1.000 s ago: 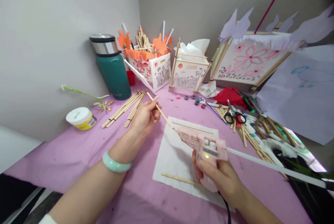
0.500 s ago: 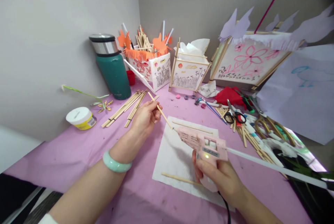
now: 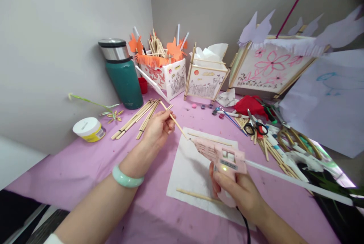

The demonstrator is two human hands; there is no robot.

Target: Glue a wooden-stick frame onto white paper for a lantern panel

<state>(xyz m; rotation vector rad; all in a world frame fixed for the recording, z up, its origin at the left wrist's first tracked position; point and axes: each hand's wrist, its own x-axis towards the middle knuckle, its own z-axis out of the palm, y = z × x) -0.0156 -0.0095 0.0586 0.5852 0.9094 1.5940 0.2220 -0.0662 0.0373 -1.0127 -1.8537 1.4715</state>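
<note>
My left hand (image 3: 161,125) pinches a thin wooden stick (image 3: 178,124) that slants down to the right. The stick's lower end meets the nozzle of a pink glue gun (image 3: 217,153). Around the gun's handle my right hand (image 3: 237,187) is wrapped, and a small light glows on its side. A long clear glue stick (image 3: 295,181) juts from the gun's back. Below lies a white sheet of paper (image 3: 182,170), with one wooden stick (image 3: 199,195) along its near edge and another stick (image 3: 210,139) along its far edge.
Bundled sticks (image 3: 133,119) and a white-lidded jar (image 3: 89,129) lie on the left of the purple tablecloth (image 3: 136,210). A green bottle (image 3: 123,79) stands behind. Decorated paper boxes (image 3: 206,79) line the wall. Scissors (image 3: 256,126) and loose craft supplies crowd the right.
Almost nothing differs. Both hands, the stick and the glue gun hold nearly the same places, with the gun shifted very slightly left.
</note>
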